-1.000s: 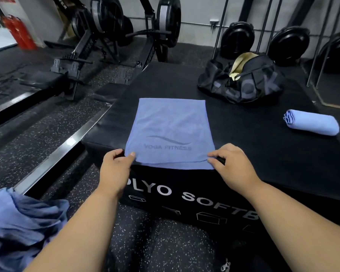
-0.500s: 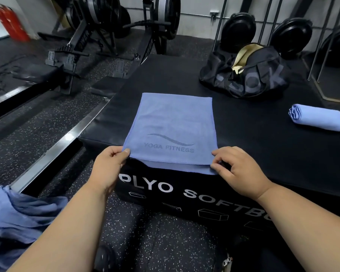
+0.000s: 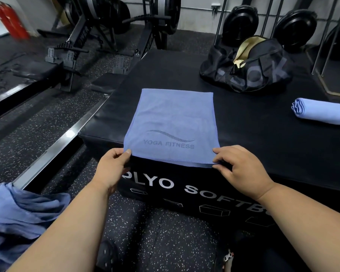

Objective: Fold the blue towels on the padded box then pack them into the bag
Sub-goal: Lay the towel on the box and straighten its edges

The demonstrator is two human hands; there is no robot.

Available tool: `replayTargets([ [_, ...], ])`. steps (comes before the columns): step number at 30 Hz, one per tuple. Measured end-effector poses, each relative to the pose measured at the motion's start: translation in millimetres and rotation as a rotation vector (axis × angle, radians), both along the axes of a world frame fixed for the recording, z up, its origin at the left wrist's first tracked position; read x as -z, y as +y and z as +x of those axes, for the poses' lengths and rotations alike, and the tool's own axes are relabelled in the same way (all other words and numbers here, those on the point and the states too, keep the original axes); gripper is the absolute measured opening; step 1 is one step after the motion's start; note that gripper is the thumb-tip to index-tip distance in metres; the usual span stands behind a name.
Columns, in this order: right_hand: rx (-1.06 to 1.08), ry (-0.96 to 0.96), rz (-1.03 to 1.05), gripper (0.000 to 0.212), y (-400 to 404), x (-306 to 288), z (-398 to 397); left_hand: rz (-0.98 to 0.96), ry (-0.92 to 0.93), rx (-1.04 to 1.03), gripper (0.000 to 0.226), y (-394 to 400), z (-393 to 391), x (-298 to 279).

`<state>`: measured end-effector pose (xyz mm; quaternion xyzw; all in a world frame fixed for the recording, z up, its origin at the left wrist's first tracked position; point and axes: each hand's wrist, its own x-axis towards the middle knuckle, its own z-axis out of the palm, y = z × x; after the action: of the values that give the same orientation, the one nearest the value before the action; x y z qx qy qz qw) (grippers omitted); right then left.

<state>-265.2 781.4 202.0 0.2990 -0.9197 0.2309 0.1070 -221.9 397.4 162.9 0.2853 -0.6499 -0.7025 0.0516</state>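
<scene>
Two hands work at the near edge of our box (image 3: pixel 243 134), the padded bench carrying everything. At its far side sits the bag (image 3: pixel 247 69), mouth open, and to the right lies a rolled towel (image 3: pixel 322 113). The flat towel (image 3: pixel 171 122) has slid toward us since a second ago; its near hem now hangs just over the edge. Our left hand (image 3: pixel 111 169) pinches the left corner, our right hand (image 3: pixel 241 169) pinches the right. We judge the next fold is being set up. More blue cloth (image 3: pixel 18 216) waits lower left.
</scene>
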Motion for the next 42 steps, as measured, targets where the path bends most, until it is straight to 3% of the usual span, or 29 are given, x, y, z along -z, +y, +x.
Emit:
replayTargets([
  [17, -0.081, 0.181, 0.052, 0.018, 0, 10, -1, 0.207, 0.009, -0.138, 0.010, 9, -8, -3],
  [28, -0.108, 0.053, 0.052, 0.018, 6, 1, -4, 0.289, -0.013, 0.031, 0.013, -6, 11, -28],
  [32, -0.100, 0.019, 0.061, 0.026, 7, 1, -4, 0.272, -0.005, 0.019, 0.011, -10, 18, -42],
  [38, -0.047, 0.036, 0.031, 0.020, 3, -2, -1, 0.289, 0.024, 0.005, 0.010, -6, 22, -58],
  [42, 0.026, -0.055, -0.025, 0.017, 3, -11, 1, 0.286, 0.082, -0.021, 0.011, -3, 21, -66],
])
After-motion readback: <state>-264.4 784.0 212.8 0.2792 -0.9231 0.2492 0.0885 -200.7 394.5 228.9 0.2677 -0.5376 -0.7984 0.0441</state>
